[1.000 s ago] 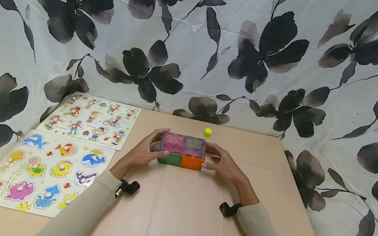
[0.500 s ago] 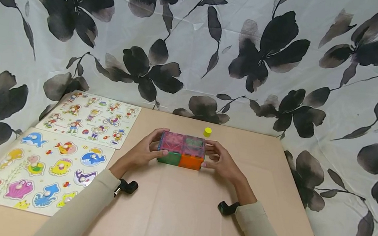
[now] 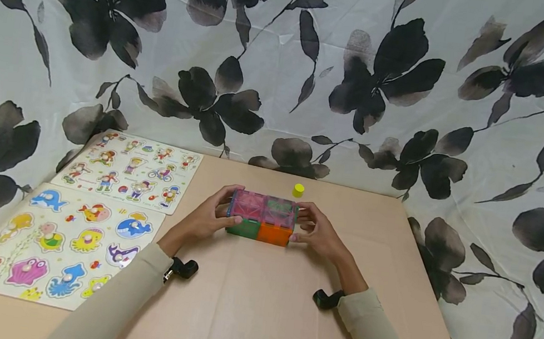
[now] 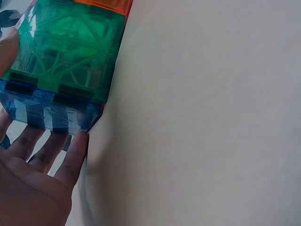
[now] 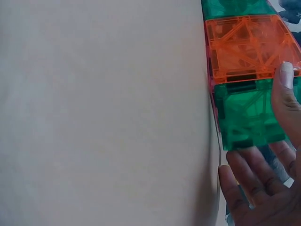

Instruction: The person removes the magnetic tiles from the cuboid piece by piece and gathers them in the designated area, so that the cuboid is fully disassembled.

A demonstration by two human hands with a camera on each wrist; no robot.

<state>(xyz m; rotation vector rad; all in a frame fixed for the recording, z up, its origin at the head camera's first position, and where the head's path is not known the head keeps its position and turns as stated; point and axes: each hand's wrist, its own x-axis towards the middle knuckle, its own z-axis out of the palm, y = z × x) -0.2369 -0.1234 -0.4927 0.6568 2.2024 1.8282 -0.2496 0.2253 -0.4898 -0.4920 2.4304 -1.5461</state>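
Note:
A box of translucent magnetic tiles (image 3: 261, 217) stands on the tan table (image 3: 256, 307), two cells long, with pink and green tops and green and orange fronts. My left hand (image 3: 229, 206) grips its left end, thumb on the front and fingers behind. My right hand (image 3: 300, 223) grips the right end the same way. In the left wrist view my fingers (image 4: 70, 160) lie against the blue end tile (image 4: 47, 113) beside the green tile (image 4: 70, 52). The right wrist view shows my thumb (image 5: 287, 94) on the green end tile (image 5: 249, 113), next to the orange tile (image 5: 249, 47).
A small yellow cap (image 3: 298, 190) sits just behind the box. Two peg puzzle boards lie at the left, one with people (image 3: 130, 171) and one with sea animals (image 3: 62, 241). A flowered cloth (image 3: 361, 90) hangs round the table's back and sides.
Both hands stay on the ends of the tile box, which keeps its place. The right hand's fingers have drawn slightly closer to the box.

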